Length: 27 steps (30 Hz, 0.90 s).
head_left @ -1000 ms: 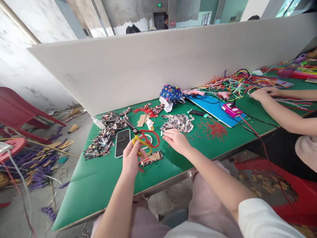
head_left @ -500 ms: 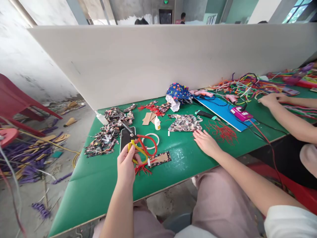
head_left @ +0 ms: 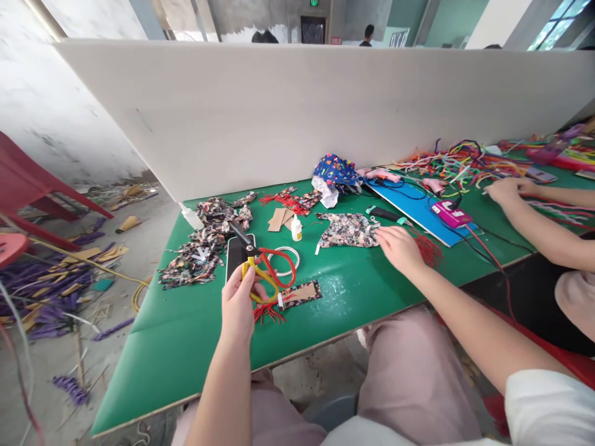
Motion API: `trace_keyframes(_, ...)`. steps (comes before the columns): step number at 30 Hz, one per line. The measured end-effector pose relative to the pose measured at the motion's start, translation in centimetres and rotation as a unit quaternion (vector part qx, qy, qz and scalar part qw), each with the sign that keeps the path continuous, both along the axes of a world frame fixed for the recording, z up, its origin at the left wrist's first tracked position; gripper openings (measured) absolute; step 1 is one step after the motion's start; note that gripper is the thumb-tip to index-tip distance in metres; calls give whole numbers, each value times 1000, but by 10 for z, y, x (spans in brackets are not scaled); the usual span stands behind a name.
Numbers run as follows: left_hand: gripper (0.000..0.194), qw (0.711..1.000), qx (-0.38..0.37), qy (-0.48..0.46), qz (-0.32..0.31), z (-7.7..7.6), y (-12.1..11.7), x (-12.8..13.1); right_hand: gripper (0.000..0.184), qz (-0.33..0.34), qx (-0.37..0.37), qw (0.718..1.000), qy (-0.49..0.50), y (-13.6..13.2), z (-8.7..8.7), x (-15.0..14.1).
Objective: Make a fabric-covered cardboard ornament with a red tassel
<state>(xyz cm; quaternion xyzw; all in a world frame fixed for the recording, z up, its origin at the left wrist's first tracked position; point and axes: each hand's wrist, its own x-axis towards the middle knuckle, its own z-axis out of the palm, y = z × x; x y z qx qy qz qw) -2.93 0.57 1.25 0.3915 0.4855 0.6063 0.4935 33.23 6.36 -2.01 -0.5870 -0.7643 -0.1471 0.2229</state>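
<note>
My left hand [head_left: 239,297] is closed around the scissors [head_left: 267,272], which have one red and one yellow handle. Their dark blades point up and left over a phone [head_left: 233,255]. My right hand [head_left: 402,251] rests on the table with its fingers extended, touching or close to the right edge of a floral cloth piece [head_left: 348,230]. Red thread scraps [head_left: 428,249] lie just beyond that hand, partly hidden by it. Below the scissors is a floral-edged strip [head_left: 302,295] with a brown middle and a red tassel [head_left: 268,312]. A white ring [head_left: 284,261] lies behind the handles.
A small glue bottle [head_left: 296,228] stands by brown card pieces [head_left: 279,218]. Floral scraps [head_left: 204,238] are heaped at left. A cutter [head_left: 388,215], blue board [head_left: 418,207] and pink box [head_left: 452,214] with cables lie right, near a co-worker's hands [head_left: 506,189]. A white panel [head_left: 279,118] borders the back.
My right hand has slid right and slightly back from the cloth's lower corner. The red scraps now look bunched farther right. My left hand still holds the scissors in nearly the same place.
</note>
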Motion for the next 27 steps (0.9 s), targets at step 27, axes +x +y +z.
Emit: trace_keyframes(27,26,972,75,-78,209,13,-8,-45,28,175,-82,979,59,20,-3,-156)
